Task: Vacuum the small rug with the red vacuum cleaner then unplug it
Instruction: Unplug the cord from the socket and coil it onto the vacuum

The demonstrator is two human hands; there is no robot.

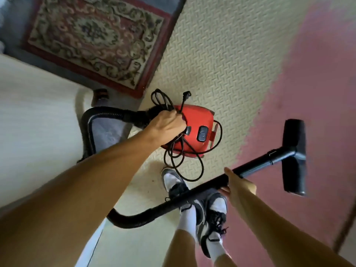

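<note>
The left hand (pixel 167 125) is closed over the top of the red vacuum cleaner (pixel 194 130), fingers clamped on its carrying handle together with a bundle of the black power cord (pixel 183 166). The plug (pixel 186 94) projects up out of this fist, free of any socket. Loose cord loops hang below the hand, over the near side of the vacuum cleaner and down to the floor beside the left shoe (pixel 173 182).

The right hand (pixel 238 186) is wrapped around the black wand (pixel 256 166), fingers closed on the tube. The wand runs from this grip out to the floor nozzle (pixel 293 157), which sits to the right of the vacuum cleaner, above the pink floor area (pixel 308 93). Whether the nozzle touches the floor cannot be determined.

No brand name or legible writing is visible on the vacuum cleaner. A dark oval button (pixel 202 133) is set in its top face, just right of the left hand; any marking on it is too blurred to read.

The corrugated black hose (pixel 90 128) leaves the left end of the vacuum cleaner, arcs down and passes under the left forearm to join the wand near the shoes.

The small rug (pixel 92 39), red-bordered with a floral pattern, lies up and left of the vacuum cleaner, apart from it. The vacuum cleaner is over the cream textured flooring (pixel 221 64).
</note>
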